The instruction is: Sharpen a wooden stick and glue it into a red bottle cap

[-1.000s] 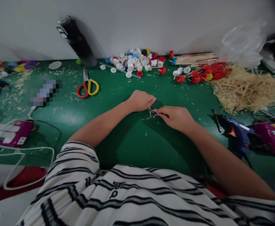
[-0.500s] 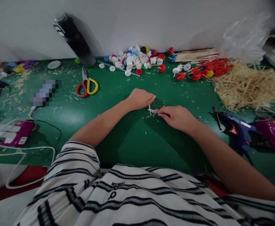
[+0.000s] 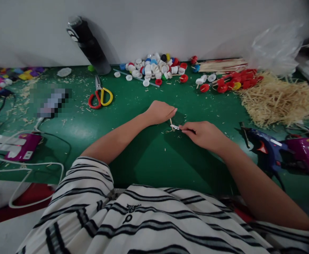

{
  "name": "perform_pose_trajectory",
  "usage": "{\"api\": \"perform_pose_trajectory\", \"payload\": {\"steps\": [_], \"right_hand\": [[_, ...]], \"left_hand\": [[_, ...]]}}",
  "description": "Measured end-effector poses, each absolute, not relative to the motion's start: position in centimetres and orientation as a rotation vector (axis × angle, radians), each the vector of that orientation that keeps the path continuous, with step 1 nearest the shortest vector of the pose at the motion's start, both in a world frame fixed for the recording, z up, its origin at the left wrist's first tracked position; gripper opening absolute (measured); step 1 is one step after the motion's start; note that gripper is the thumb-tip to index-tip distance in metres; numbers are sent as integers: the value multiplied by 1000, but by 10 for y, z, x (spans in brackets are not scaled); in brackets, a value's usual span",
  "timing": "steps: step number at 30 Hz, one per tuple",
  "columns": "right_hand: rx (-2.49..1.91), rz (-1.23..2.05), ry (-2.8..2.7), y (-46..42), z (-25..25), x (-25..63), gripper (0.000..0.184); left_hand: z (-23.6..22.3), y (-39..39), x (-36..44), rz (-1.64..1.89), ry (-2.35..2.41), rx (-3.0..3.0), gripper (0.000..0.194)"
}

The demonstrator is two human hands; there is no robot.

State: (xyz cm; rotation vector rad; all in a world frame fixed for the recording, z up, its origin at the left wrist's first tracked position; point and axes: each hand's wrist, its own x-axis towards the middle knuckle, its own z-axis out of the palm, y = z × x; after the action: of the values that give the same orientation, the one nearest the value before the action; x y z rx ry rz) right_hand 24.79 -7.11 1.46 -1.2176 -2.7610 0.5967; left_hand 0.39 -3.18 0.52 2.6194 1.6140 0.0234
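Observation:
My left hand (image 3: 161,112) is closed on a thin wooden stick (image 3: 170,121), whose lower end points down at the green table. Facing it from the right, my right hand (image 3: 199,132) pinches a small light-coloured blade (image 3: 175,127) between thumb and fingers. The blade's far end meets the lower part of the stick; whether it cuts in cannot be seen. Curled wood shavings (image 3: 169,132) lie on the table under the stick. Most of the stick is hidden inside my left hand.
Scissors (image 3: 101,97) lie left of my hands. Beyond are a black bottle (image 3: 94,51), a heap of bottle caps (image 3: 152,67) and red caps on sticks (image 3: 222,86). A pile of wood shavings (image 3: 278,102) and a blue glue gun (image 3: 268,143) lie right, a purple power strip (image 3: 28,146) left.
Both hands keep their grips and stay close together. The blade has shifted slightly against the stick and shows more of its flat side than a second ago. The view has swayed a little.

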Motion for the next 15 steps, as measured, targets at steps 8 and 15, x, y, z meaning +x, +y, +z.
{"api": "perform_pose_trajectory", "payload": {"steps": [8, 15], "right_hand": [[-1213, 477, -2747, -68, 15, 255, 30], [-1167, 344, -2610, -60, 5, 241, 34]], "left_hand": [[6, -26, -7, 20, 1682, 2585, 60], [1, -24, -11, 98, 1603, 2661, 60]]}}
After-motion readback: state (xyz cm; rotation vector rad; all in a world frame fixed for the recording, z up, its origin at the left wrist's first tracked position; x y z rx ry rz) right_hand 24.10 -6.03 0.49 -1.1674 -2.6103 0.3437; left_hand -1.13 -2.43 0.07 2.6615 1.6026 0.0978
